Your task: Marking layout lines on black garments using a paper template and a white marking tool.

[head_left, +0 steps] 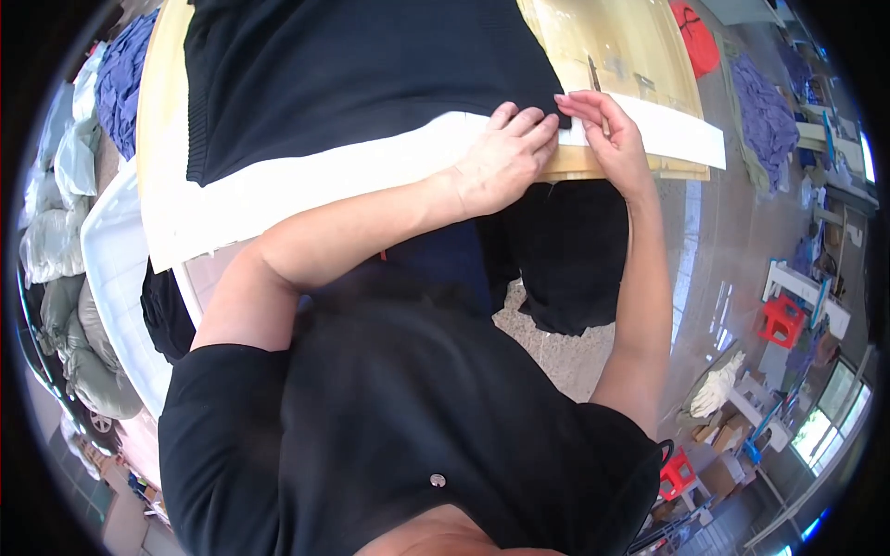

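Note:
A black knit garment (371, 69) with ribbed borders lies flat on a white sheet (324, 190) on the table. My left hand (505, 159) rests palm down over the garment's near edge, fingers laid out and slightly curved, gripping nothing that I can see. Just to its right, my right hand (612, 139) has its fingertips at the garment's near right corner. A slim brown pen-like stick (593, 72) passes between the right thumb and fingers, its upper end pointing away from me. Its exact kind is too small to make out.
Yellowish boards (630, 46) cover the table beneath the sheet. Black cloth (570, 255) hangs below the near edge. A white tub (111, 250) and plastic-wrapped bundles (56, 241) stand at left. Purple cloth (762, 111), a red bag (695, 39) and a red stool (781, 320) are at right.

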The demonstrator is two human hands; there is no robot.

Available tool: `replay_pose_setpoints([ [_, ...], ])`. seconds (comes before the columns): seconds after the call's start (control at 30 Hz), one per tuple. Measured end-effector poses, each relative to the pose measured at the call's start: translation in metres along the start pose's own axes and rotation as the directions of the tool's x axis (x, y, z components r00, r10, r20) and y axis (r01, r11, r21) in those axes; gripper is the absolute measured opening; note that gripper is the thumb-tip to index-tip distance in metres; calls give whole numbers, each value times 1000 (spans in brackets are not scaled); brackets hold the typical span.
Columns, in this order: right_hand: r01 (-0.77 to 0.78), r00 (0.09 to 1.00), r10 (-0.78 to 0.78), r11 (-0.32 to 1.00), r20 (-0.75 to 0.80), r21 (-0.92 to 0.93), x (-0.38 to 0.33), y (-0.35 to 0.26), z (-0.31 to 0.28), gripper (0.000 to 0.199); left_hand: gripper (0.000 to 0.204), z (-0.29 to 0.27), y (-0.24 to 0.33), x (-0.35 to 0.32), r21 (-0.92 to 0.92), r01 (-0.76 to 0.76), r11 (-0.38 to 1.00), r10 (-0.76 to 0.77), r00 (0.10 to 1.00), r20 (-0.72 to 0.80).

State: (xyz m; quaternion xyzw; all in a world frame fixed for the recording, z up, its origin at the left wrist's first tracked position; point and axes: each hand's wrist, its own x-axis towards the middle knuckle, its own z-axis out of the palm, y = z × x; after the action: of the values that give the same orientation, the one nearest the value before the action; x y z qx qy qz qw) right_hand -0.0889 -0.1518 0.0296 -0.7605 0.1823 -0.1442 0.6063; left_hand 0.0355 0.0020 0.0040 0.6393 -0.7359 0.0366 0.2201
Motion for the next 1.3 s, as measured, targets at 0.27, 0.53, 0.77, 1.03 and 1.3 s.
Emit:
replay_pose_setpoints([
  [0.27,36,995,-42,997,-94,-61,6,-12,11,36,52,3,12,-4,43,62,997,-64,997,51],
  [0.53,611,791,-452,558,411,-562,67,-52,120,35,47,26,24,-10,309,146,940,-191,974,120],
  [0.77,659,679,-599,243,424,-711,85,-48,165,8,48,56,18,-17,310,164,936,-166,986,-20],
  [1.03,616,774,-356,614,523,-494,76,-65,181,19,49,64,20,-19,-215,173,961,-225,943,-245],
  [1.3,737,582,-603,106,546,-668,91,-52,216,9,44,58,19,-17,227,92,970,-37,971,-235],
])
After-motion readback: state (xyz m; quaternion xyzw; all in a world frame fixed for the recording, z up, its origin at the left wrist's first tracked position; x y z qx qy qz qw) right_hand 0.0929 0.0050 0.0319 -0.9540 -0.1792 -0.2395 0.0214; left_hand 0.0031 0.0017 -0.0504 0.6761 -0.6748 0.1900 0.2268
